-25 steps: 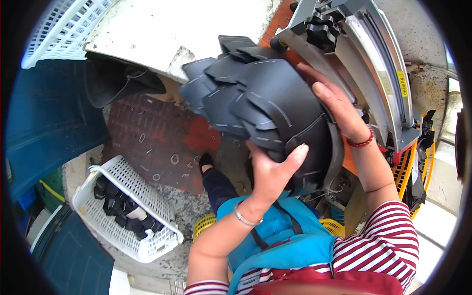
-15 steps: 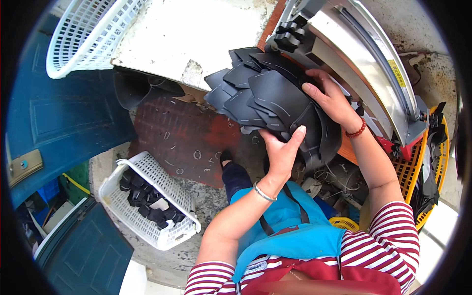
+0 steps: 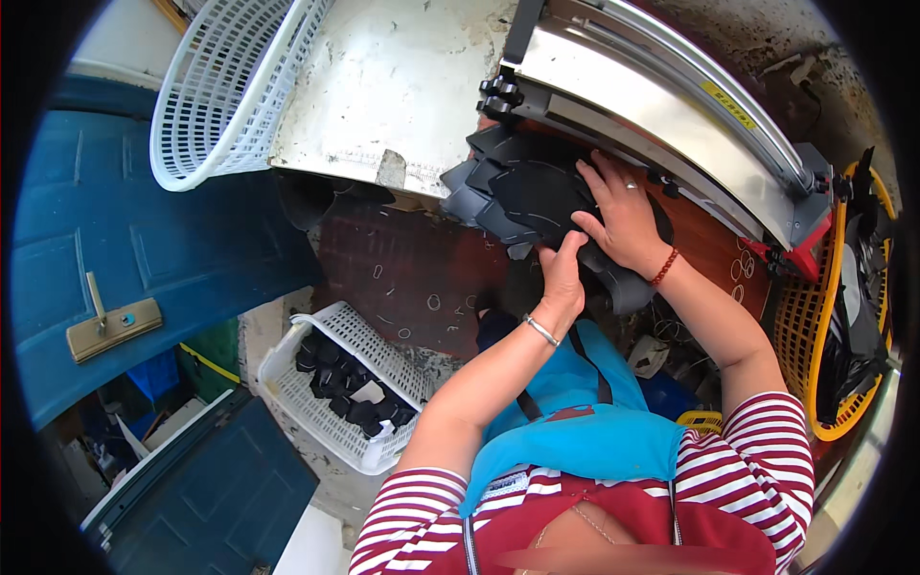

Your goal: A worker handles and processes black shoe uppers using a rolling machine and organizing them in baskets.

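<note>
A thick, fanned stack of black flat pieces (image 3: 537,196), marked with short pale lines, lies before me at the near edge of the machine. My left hand (image 3: 563,278) grips the near edge of this stack, thumb on top and the other fingers tucked below. On the right side of the stack my right hand (image 3: 625,216) rests flat, its fingers stretched over the upper pieces. Just beyond the stack is a machine with a long metal bar (image 3: 661,105) and a black knob (image 3: 500,94). The underside of the stack is hidden.
A white worktop (image 3: 383,105) adjoins the machine, with a white basket (image 3: 177,144) at its left. On the floor stands another white basket (image 3: 374,455) holding black pieces. A yellow basket (image 3: 824,402) with black scraps is at right; a blue door (image 3: 192,240) stands left.
The stack has come down closer against the machine. My right hand has gone from gripping its far edge to lying flat on top. My left hand still holds the near edge.
</note>
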Action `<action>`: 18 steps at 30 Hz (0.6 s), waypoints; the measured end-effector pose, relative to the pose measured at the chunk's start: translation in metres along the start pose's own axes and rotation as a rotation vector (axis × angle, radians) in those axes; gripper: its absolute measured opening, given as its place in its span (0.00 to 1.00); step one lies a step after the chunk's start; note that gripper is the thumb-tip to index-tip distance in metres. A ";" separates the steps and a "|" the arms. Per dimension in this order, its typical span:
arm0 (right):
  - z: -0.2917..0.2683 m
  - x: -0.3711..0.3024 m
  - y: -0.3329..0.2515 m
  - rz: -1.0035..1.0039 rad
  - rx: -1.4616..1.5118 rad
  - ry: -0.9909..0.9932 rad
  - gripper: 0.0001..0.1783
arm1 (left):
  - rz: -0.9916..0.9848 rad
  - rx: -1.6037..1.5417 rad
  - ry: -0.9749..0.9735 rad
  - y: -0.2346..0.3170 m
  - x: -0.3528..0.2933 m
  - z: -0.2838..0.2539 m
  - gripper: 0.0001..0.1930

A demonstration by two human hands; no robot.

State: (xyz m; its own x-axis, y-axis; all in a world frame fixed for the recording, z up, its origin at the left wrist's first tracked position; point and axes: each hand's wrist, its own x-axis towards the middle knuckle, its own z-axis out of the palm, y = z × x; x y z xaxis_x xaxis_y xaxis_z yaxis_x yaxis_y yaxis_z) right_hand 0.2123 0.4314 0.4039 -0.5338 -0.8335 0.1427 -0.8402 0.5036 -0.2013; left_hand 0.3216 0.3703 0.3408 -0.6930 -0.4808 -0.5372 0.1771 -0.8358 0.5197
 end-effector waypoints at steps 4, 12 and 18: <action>-0.002 -0.007 0.001 0.008 -0.015 -0.007 0.36 | -0.263 -0.081 0.088 -0.005 0.009 0.000 0.07; 0.009 -0.011 0.006 0.000 -0.034 -0.006 0.35 | -0.281 -0.188 -0.006 -0.008 0.014 0.011 0.05; 0.013 -0.014 0.015 0.020 -0.011 0.005 0.36 | -0.355 0.189 -0.134 0.019 0.020 -0.001 0.06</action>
State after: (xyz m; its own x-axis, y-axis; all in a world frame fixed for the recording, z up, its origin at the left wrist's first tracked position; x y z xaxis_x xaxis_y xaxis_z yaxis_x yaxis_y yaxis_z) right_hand 0.2088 0.4478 0.3866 -0.5513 -0.8219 0.1434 -0.8301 0.5230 -0.1935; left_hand 0.3121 0.3439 0.3392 -0.7749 -0.1224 -0.6201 -0.2121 -0.8739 0.4375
